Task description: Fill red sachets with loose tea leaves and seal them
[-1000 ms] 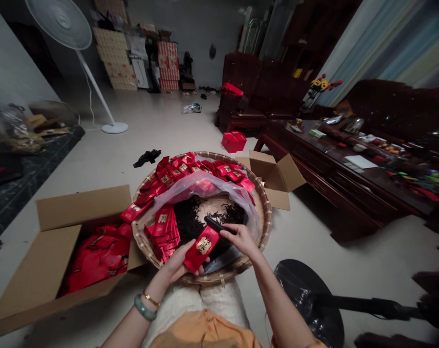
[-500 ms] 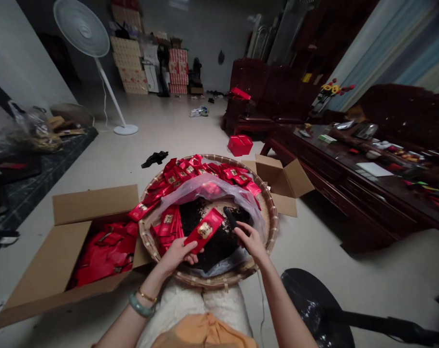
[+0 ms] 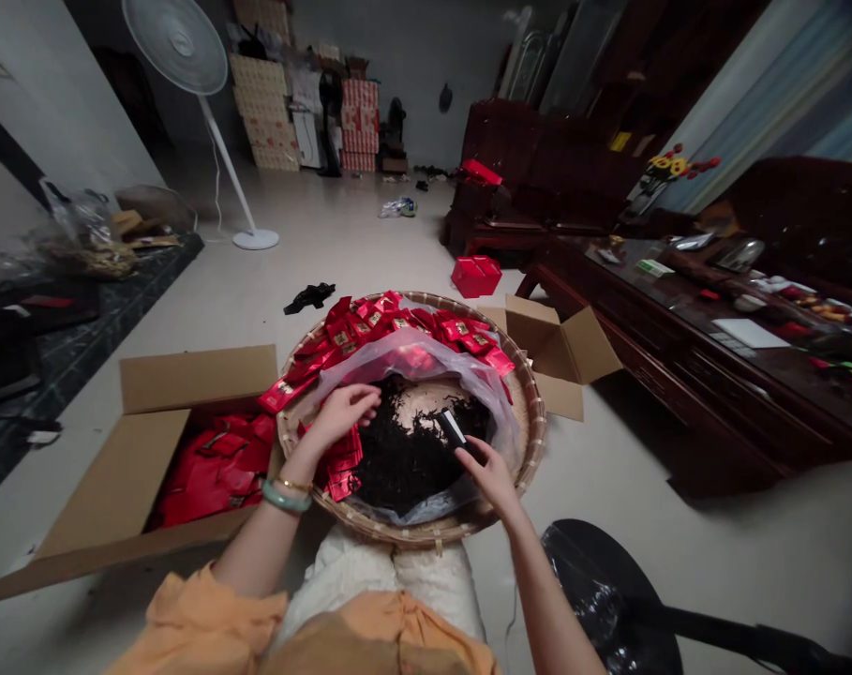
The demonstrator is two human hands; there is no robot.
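My left hand (image 3: pixel 342 410) hovers over the stack of red foil packets (image 3: pixel 337 459) at the left side of the round woven basket (image 3: pixel 530 422). Its fingers are curled together, and what they hold, if anything, is hidden. My right hand (image 3: pixel 490 471) grips a small black scoop (image 3: pixel 454 428) whose tip lies on the heap of dark loose tea leaves (image 3: pixel 404 450). The leaves lie in a clear plastic bag (image 3: pixel 404 361) opened out in the basket. More red packets (image 3: pixel 397 323) are fanned along the basket's far rim.
An open carton (image 3: pixel 130 469) with red bags stands left of the basket, and a smaller empty carton (image 3: pixel 559 352) to its right. A black bag (image 3: pixel 601 591) lies at lower right. A dark wooden table (image 3: pixel 679 328) runs along the right; a standing fan (image 3: pixel 186 56) is at the back left.
My left hand held a red packet up over the tea; it has moved left to the packet stack and the packet no longer shows. The scoop stayed in my right hand.
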